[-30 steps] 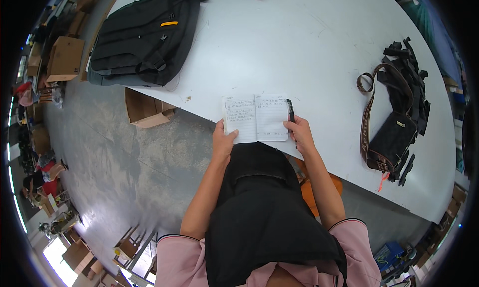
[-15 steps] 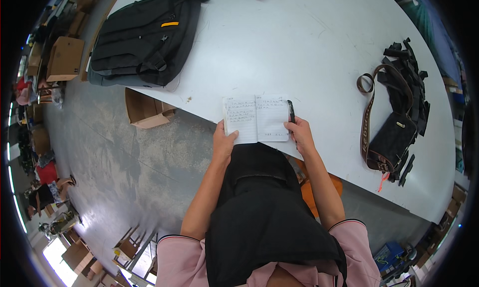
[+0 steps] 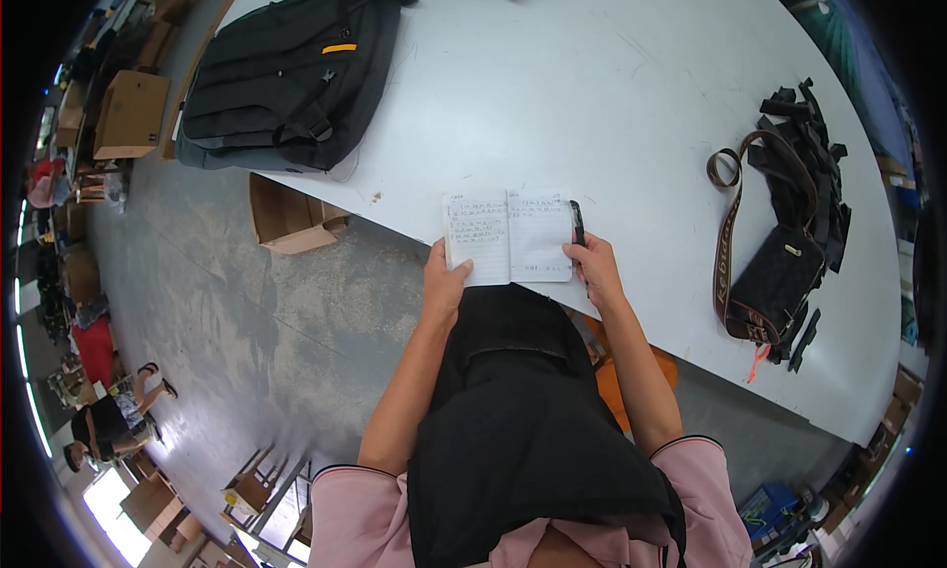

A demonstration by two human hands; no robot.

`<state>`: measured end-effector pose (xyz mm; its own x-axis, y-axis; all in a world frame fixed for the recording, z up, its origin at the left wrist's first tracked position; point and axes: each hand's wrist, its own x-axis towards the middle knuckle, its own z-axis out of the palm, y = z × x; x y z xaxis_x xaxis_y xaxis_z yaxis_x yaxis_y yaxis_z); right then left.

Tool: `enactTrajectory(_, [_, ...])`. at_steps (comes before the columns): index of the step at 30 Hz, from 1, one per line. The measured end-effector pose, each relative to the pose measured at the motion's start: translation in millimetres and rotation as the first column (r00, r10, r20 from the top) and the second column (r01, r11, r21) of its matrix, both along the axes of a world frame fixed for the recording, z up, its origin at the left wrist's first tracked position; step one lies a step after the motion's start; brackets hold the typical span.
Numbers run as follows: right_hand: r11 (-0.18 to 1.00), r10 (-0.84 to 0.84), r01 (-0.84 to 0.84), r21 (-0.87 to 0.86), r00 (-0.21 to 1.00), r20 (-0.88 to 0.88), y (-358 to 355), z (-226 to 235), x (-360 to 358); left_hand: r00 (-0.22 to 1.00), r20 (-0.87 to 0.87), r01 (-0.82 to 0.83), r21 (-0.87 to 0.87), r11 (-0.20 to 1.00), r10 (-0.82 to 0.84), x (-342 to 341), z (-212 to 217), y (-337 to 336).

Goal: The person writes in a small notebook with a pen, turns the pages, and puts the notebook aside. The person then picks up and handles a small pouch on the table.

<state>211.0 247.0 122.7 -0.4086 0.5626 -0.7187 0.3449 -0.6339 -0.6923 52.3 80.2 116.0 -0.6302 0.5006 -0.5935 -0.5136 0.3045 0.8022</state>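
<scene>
An open notebook (image 3: pixel 480 257) with lined pages and handwriting lies spread between my two hands at the near edge of the white table. My left hand (image 3: pixel 447 280) grips its lower left side, the thumb on the page. At the right side my right hand (image 3: pixel 598 270) pinches the notebook's edge and also holds a black pen (image 3: pixel 577 223), which points away from me along the page's edge. The fingers beneath the notebook are hidden on both sides.
A black backpack (image 3: pixel 286 84) lies at the table's (image 3: pixel 552 104) far left. On the right rest a small dark bag (image 3: pixel 774 282) with a patterned strap and a heap of black straps (image 3: pixel 789 188). A cardboard box (image 3: pixel 291 218) sits below the table edge. Someone (image 3: pixel 109 425) is walking at the far left.
The person at the far left has come further into view. My hands, the notebook and the pen have stayed nearly still.
</scene>
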Motion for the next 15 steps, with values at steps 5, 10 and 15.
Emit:
enactTrajectory(5, [1.0, -0.004, 0.004, 0.009, 1.0, -0.002, 5.7, 0.0, 2.1, 1.0, 0.01, -0.012, 0.014, 1.0, 0.012, 1.8, -2.2, 6.8])
enactTrajectory(10, [0.992, 0.035, -0.039, 0.116, 0.999, 0.028, 3.4, -3.4, 0.2, 1.0, 0.001, -0.004, -0.015, 1.0, 0.004, -4.2, 11.0, 7.3])
enactTrajectory(15, [0.963, 0.124, -0.114, 0.246, 0.992, -0.026, -20.8, 27.6, -23.3, 0.931, -0.287, 0.159, -0.234, 0.959, -0.224, -1.6, 16.9, -2.2])
